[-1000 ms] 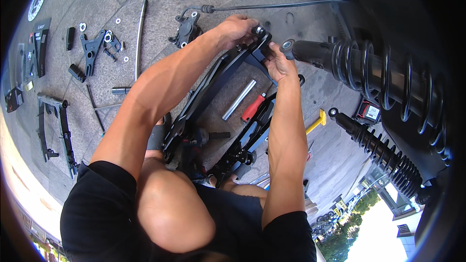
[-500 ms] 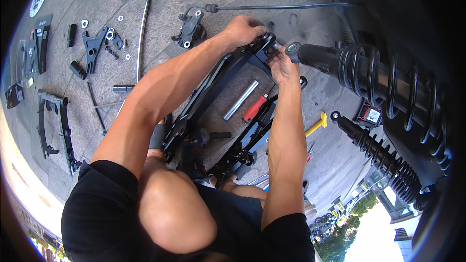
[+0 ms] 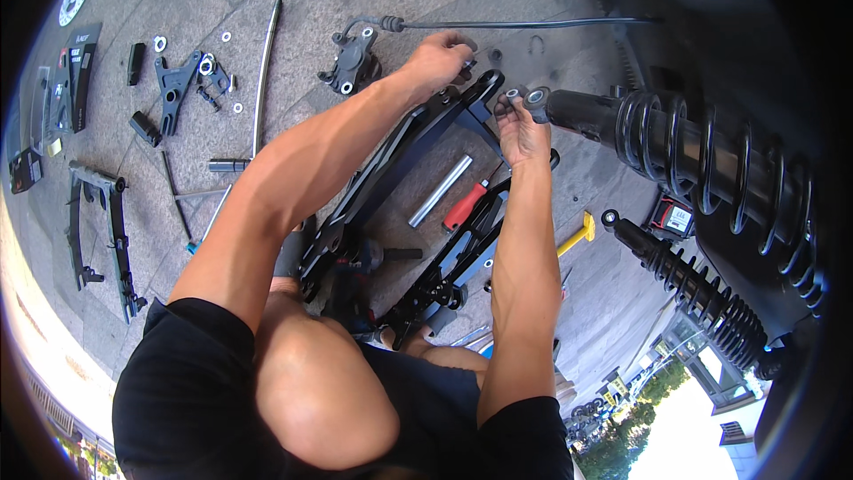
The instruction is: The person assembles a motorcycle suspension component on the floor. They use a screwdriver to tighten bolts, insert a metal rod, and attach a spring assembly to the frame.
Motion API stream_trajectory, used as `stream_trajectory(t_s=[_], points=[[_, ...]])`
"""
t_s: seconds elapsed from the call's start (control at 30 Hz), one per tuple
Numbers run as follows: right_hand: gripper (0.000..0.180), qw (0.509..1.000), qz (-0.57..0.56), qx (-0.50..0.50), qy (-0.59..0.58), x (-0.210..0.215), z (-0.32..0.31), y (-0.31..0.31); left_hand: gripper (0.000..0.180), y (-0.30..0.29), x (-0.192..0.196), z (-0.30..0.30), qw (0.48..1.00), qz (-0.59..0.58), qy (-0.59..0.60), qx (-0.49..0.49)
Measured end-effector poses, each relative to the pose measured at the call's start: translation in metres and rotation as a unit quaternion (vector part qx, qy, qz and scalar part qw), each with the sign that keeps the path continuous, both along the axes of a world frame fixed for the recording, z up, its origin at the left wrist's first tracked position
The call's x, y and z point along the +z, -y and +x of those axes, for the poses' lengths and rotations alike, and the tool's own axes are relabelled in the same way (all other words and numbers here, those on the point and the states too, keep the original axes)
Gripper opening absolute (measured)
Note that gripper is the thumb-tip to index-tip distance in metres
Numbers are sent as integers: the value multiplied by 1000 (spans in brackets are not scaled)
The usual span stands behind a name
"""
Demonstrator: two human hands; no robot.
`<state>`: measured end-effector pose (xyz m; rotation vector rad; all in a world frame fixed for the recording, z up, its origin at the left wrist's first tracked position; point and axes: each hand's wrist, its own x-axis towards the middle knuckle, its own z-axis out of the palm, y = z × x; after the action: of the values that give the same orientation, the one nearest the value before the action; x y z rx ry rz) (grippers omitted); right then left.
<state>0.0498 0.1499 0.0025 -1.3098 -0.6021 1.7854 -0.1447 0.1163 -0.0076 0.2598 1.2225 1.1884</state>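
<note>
A black swingarm [image 3: 409,153] slants up between my forearms, its rounded pivot end [image 3: 490,80] at the top. Just left of that end is my left hand [image 3: 437,62], fingers curled together around something dark and small that I cannot make out. On the other side, my right hand [image 3: 524,135] pinches a small metal sleeve [image 3: 513,96] between thumb and fingertips, apart from the swingarm. Close beside the sleeve is the eye [image 3: 536,98] of a large black coil-spring shock absorber [image 3: 675,142].
A brake caliper [image 3: 355,60] with its hose lies beyond my left hand. Below the swingarm are a metal tube [image 3: 442,191] and a red-handled screwdriver [image 3: 466,206]. A yellow hammer [image 3: 577,233], a second shock absorber [image 3: 684,280] and a bracket [image 3: 171,89] lie around.
Both hands have come away from the swingarm's pivot end, the left slightly leftward. The small metal sleeve now shows in my right fingertips.
</note>
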Motion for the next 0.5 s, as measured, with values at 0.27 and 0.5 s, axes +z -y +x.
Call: stream_trajectory(t_s=[0.27,0.5], points=[[24,950,182,55,248,41,-4,46,29,55,11,-16,939,79,-323,-90],[24,891,322,229,222,71,-65,137,29,142,52,-32,988,108,43,-106]])
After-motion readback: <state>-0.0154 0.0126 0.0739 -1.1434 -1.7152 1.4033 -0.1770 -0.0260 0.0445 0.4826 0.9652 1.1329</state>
